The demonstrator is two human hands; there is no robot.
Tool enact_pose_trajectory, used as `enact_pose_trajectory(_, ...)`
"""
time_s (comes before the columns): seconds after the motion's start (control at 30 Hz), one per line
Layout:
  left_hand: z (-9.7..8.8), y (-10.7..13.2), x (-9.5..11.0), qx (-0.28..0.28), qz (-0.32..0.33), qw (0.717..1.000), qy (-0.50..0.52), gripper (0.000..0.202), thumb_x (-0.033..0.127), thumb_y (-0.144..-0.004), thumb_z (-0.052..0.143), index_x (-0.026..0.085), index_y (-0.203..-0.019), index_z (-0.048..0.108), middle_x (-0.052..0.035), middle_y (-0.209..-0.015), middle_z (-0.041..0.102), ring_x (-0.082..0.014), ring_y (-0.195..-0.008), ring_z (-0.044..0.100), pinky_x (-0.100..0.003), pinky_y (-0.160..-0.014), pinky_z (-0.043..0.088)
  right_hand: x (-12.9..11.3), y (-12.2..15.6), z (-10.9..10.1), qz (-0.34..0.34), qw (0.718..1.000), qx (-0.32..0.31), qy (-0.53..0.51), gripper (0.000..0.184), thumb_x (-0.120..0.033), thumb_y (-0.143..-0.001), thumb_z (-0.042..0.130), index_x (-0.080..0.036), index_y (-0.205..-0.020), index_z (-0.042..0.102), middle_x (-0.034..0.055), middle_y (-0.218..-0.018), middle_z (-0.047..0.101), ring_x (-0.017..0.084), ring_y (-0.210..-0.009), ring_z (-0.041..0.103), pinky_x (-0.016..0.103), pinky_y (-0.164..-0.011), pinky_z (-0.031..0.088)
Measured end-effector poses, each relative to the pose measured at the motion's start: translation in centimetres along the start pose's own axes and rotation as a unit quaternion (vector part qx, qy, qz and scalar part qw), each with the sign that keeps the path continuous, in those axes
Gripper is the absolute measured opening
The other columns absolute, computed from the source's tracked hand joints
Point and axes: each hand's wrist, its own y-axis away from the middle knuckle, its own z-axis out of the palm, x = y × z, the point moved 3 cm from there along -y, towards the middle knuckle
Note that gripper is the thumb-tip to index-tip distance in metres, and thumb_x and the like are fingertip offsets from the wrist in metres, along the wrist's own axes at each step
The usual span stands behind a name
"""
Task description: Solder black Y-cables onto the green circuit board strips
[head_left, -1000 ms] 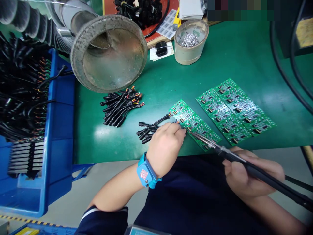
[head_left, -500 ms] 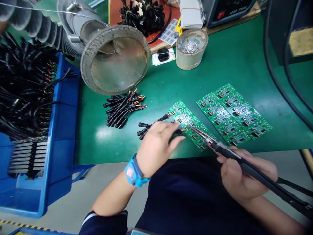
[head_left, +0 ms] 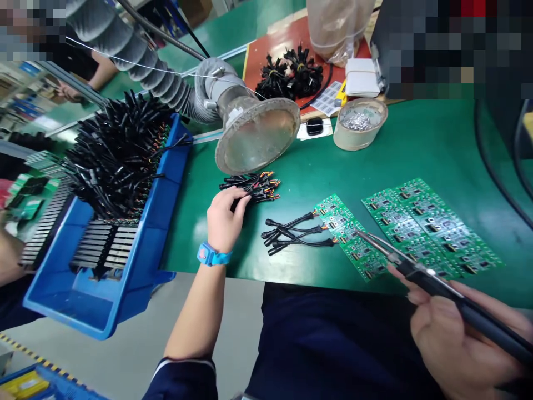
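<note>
My left hand [head_left: 224, 222], with a blue watch on its wrist, reaches into a pile of black cables [head_left: 260, 180] with bare coloured wire ends. Its thumb and fingers are closed on a cable there, partly hidden. In my right hand [head_left: 458, 333] is a soldering iron [head_left: 425, 278] with a thin metal guide along its tip. The tip points at a green circuit board panel [head_left: 347, 236], close over it; I cannot tell if it touches. Several short black cables [head_left: 297, 236] lie with their wire ends at that panel's left edge.
More board panels [head_left: 428, 222] lie to the right. A fume extractor hood [head_left: 258, 136] hangs over the bench beside a blue bin [head_left: 145, 233] of cabled boards. Behind stand a round tub [head_left: 360, 130] of silvery bits and bundled black cables [head_left: 291, 75]. Another person's arm [head_left: 102, 72] shows far left.
My left hand has moved left from the panel's cables to the cable pile. The soldering iron stays over the panel, its tip slightly back from the cable joints. The head view has shifted left.
</note>
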Motion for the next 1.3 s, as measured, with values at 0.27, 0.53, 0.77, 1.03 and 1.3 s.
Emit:
enact_pose_trajectory(0.27,-1.6,3.2,9.5,-0.092,0.047,0.971,0.217,0.023,0.015,-0.084,0.058,0.018,-0.106,0.06,-0.0048,-0.09,0.069,-0.0143,-0.081,0.065,-0.027,-0.076,0.054,-1.6,-1.7,2.7,0.0,0.999,-0.038,-0.005,0.032,-0.019,-0.072,0.068,-0.022,-0.103,0.063,0.0042,-0.073,0.069,0.026,-0.065,0.068,0.04,-0.056,0.058)
enact_pose_trajectory(0.53,2.2,6.7,14.0,-0.369,-0.241,0.745,0.5,0.014,0.026,-0.085,0.058,0.014,-0.094,0.059,-0.0052,-0.076,0.07,-0.0141,-0.067,0.066,-0.023,-0.063,0.053,-3.1,-3.7,6.4,0.022,0.99,-0.139,0.021,0.03,-0.02,-0.081,0.06,-0.023,-0.111,0.057,0.0007,-0.082,0.07,0.017,-0.08,0.068,0.034,-0.073,0.058)
enact_pose_trajectory(0.77,2.1,7.2,14.3,-0.36,-0.188,0.799,0.444,0.014,0.026,-0.087,0.055,0.017,-0.095,0.061,-0.0042,-0.081,0.068,-0.0129,-0.07,0.065,-0.023,-0.066,0.052,-3.2,-3.7,6.9,0.101,0.97,-0.221,-0.008,0.04,-0.024,-0.076,0.067,-0.025,-0.114,0.055,0.0011,-0.091,0.067,0.018,-0.092,0.065,0.041,-0.09,0.053)
enact_pose_trajectory(1.03,2.6,6.3,15.3,-0.323,-0.255,0.747,0.522,0.018,0.026,-0.075,0.068,0.014,-0.088,0.062,-0.0021,-0.076,0.064,-0.0105,-0.067,0.06,-0.022,-0.065,0.05,-3.3,-3.6,7.0,0.118,0.969,-0.21,-0.053,0.035,-0.018,-0.075,0.067,-0.024,-0.107,0.056,-0.0013,-0.083,0.064,0.014,-0.085,0.064,0.032,-0.082,0.055)
enact_pose_trajectory(1.3,3.7,6.0,15.2,-0.338,-0.296,0.626,0.638,0.013,0.025,-0.074,0.07,0.014,-0.077,0.064,-0.0013,-0.068,0.067,-0.0116,-0.062,0.063,-0.022,-0.062,0.05,-2.8,-2.7,7.8,0.24,0.92,-0.197,-0.24,0.036,-0.016,-0.076,0.065,-0.031,-0.106,0.051,-0.0051,-0.078,0.062,0.012,-0.075,0.064,0.021,-0.056,0.056)
